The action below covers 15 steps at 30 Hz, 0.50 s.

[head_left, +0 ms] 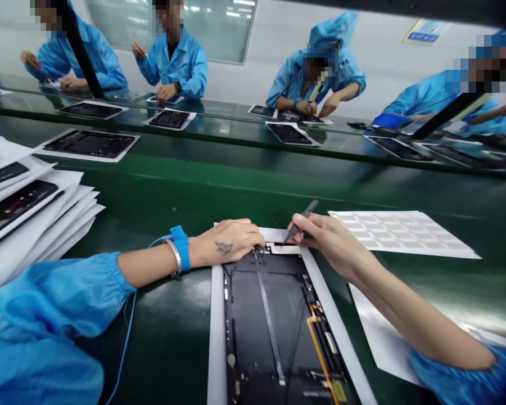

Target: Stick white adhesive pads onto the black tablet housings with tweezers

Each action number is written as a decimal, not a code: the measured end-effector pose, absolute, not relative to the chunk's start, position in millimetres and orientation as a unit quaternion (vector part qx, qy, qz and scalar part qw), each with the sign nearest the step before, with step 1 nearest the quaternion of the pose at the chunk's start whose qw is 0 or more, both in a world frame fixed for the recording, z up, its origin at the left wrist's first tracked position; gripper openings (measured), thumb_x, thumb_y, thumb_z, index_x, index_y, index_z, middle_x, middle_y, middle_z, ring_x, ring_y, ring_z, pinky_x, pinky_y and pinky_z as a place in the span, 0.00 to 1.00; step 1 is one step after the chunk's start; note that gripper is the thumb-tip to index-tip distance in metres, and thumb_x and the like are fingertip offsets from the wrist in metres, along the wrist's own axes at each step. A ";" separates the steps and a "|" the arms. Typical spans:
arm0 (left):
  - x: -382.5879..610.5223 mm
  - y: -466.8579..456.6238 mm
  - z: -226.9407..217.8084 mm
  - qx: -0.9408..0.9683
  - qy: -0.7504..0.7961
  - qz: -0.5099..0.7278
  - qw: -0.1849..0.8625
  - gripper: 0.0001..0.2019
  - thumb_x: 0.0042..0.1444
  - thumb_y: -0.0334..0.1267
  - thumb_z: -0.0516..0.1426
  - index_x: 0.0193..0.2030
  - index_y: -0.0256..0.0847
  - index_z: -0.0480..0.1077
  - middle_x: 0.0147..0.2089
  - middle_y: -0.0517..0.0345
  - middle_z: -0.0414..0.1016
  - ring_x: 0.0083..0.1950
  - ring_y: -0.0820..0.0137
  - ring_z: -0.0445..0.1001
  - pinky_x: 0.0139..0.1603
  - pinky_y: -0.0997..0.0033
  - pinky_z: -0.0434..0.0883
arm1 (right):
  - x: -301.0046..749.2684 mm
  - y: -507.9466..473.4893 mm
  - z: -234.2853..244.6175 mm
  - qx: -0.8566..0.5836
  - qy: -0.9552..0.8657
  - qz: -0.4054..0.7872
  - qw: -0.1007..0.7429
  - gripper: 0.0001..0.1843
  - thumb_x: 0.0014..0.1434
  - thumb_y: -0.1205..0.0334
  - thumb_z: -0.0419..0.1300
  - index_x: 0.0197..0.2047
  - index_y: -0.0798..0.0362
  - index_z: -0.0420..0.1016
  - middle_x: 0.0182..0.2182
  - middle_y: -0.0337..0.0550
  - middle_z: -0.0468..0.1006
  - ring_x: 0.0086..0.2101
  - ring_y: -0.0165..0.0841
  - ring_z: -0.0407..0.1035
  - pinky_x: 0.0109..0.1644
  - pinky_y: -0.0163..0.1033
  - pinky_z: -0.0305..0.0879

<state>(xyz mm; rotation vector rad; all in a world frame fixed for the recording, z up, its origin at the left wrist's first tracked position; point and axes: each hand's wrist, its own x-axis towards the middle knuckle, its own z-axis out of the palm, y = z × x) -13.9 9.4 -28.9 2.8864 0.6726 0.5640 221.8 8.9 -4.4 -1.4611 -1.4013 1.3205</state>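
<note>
An open tablet-like device (278,315) with a dark interior lies in front of me on a white sheet (217,349). A grey ribbon cable runs along its middle and an orange flex cable (316,343) near its right side. My left hand (231,242) rests at the device's far edge, fingers bent together; what they hold, if anything, is hidden. My right hand (320,233) grips dark tweezers (306,214), slanted down. Their tip meets a pale strip (284,248) at the far edge, right of my left fingertips. A blue wrist strap (181,247) circles my left wrist.
At left stands a stack of white sheets (67,225) with devices between them. A sheet of pale stickers (400,230) lies at right, with another white sheet (379,332) under my right forearm. More devices (90,143) lie along the far benches, where several co-workers in blue sit.
</note>
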 end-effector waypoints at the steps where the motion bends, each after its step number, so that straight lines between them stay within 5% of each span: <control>1: -13.9 9.5 -29.0 0.955 0.221 0.188 0.063 0.11 0.68 0.28 0.48 0.45 0.37 0.72 0.43 0.55 0.77 0.42 0.68 0.69 0.42 0.71 0.67 | 222.5 9.0 -3.8 -0.566 -0.543 0.511 0.352 0.29 0.42 0.33 0.69 0.20 0.53 0.70 0.22 0.40 0.71 0.28 0.31 0.67 0.39 0.37 0.67; 15: -13.7 10.6 -29.4 0.958 0.213 0.188 0.050 0.12 0.68 0.28 0.47 0.44 0.37 0.71 0.43 0.54 0.77 0.42 0.68 0.69 0.42 0.71 0.67 | 224.8 10.9 -3.6 -0.562 -0.553 0.514 0.338 0.29 0.43 0.34 0.69 0.19 0.54 0.70 0.22 0.40 0.72 0.28 0.30 0.67 0.40 0.37 0.67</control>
